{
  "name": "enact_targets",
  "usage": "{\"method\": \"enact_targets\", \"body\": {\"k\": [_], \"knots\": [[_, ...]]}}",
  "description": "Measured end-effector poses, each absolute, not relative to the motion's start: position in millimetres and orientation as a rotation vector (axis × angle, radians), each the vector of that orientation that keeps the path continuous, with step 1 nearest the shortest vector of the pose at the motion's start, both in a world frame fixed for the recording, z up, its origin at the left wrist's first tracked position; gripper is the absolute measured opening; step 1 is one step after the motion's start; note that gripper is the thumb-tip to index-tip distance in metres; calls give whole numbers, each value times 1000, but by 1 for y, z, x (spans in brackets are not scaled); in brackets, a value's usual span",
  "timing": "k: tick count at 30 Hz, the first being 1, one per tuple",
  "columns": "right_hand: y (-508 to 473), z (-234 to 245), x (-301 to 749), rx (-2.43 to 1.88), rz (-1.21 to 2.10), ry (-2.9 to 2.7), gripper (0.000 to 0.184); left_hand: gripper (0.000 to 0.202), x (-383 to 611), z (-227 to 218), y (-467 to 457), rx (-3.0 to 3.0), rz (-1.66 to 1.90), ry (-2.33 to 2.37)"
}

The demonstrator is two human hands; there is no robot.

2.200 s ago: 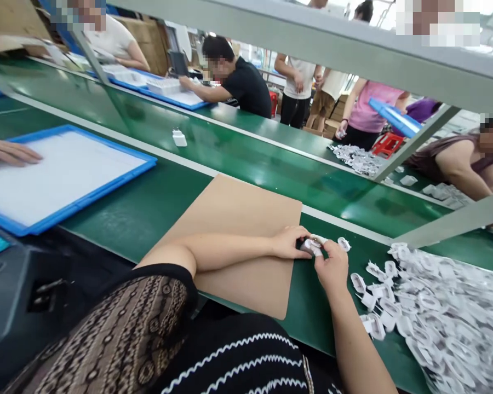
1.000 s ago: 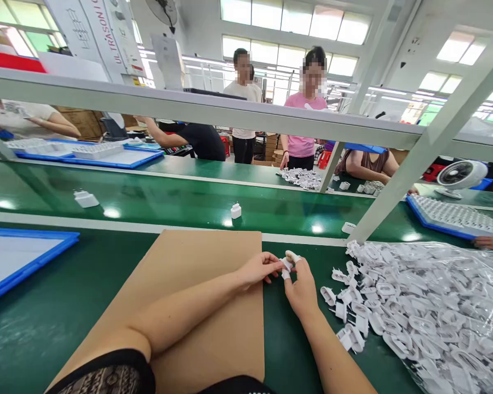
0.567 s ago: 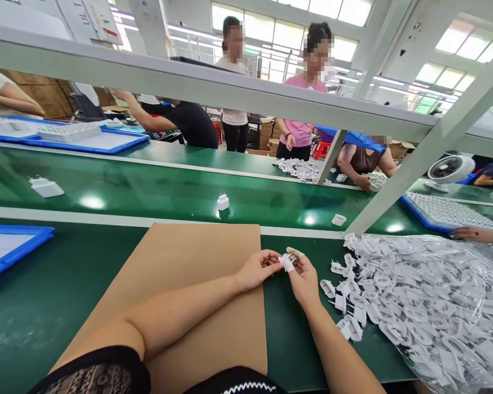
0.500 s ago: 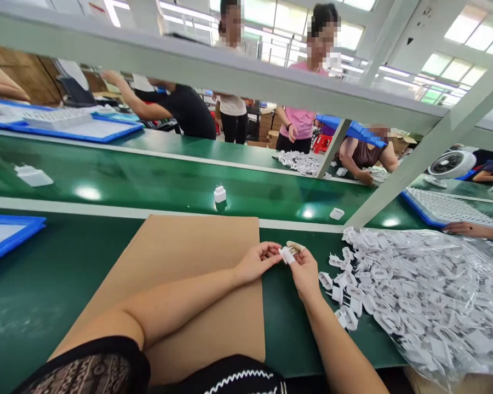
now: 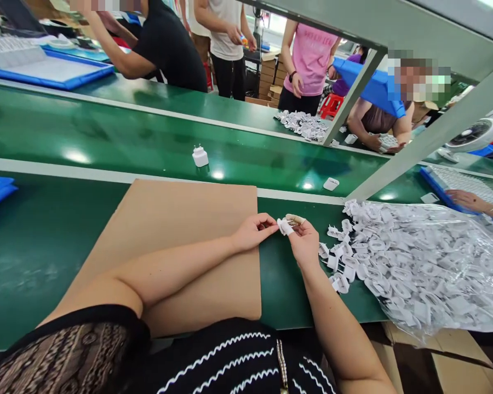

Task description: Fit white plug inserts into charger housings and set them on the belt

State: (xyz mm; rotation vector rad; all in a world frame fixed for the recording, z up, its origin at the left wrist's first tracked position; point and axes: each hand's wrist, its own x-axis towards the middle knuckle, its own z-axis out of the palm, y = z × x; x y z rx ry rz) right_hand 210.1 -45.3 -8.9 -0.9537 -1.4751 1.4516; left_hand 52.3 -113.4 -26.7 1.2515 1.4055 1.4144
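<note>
Near the right edge of a brown cardboard sheet (image 5: 205,213), my two hands meet at a small white plug piece (image 5: 284,225). The fingers of my right hand (image 5: 306,243) are closed around it, with pale covers on the thumb and a fingertip. My left hand (image 5: 252,232) pinches the piece's left edge between thumb and fingers. Part of the piece is hidden by the fingers. Just right of my right hand lie loose white plug pieces (image 5: 340,251), some with pins showing. They spill from a clear plastic bag (image 5: 439,262) full of similar pieces.
Beyond the sheet runs a green conveyor belt (image 5: 139,148) carrying a white charger (image 5: 200,156) and a flat white piece (image 5: 331,184). A slanted grey post (image 5: 394,161) stands behind the bag. A co-worker's hand (image 5: 468,200) rests by a blue tray at right. Other people work across the belt.
My view has tipped downward. The charger on the belt has shifted left, and another at far left has almost left the view. Both hands stay together at the plug piece.
</note>
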Motion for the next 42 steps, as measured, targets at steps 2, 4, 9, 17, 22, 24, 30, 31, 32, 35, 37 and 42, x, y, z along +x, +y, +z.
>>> {"method": "enact_targets", "body": {"k": [2, 4, 9, 17, 22, 24, 30, 31, 32, 35, 37, 42], "knots": [[-45, -10, 210, -955, 1418, -1520, 43, 36, 51, -28, -113, 1258, 1405, 1402], [-44, -11, 210, -955, 1427, -1524, 46, 34, 51, -30, -113, 1257, 1396, 1393], [-44, -13, 209, -946, 1460, -1468, 48, 31, 50, -31, -113, 1238, 1402, 1351], [-44, -12, 212, -938, 1267, -1560, 36, 37, 49, -37, -105, 1082, 1354, 1378], [-43, -13, 218, -929, 963, -1892, 24, 39, 34, -31, -73, 1230, 1324, 1599], [-46, -14, 219, -919, 850, -2041, 26, 34, 27, -22, -49, 1397, 1291, 1764], [-57, -12, 218, -918, 668, -2254, 39, 68, 35, 5, 54, 1512, 1082, 2050], [-57, -13, 218, -918, 663, -2260, 39, 79, 41, 7, 71, 1500, 1029, 2095], [-58, -13, 218, -915, 661, -2266, 40, 89, 48, 8, 87, 1486, 974, 2136], [-60, -16, 217, -920, 628, -2296, 43, 109, 71, 7, 126, 1432, 827, 2219], [-61, -18, 216, -933, 595, -2333, 45, 105, 82, 5, 141, 1392, 762, 2262], [-66, -23, 212, -955, 548, -2408, 43, 53, 89, -2, 148, 1420, 723, 2323]]}}
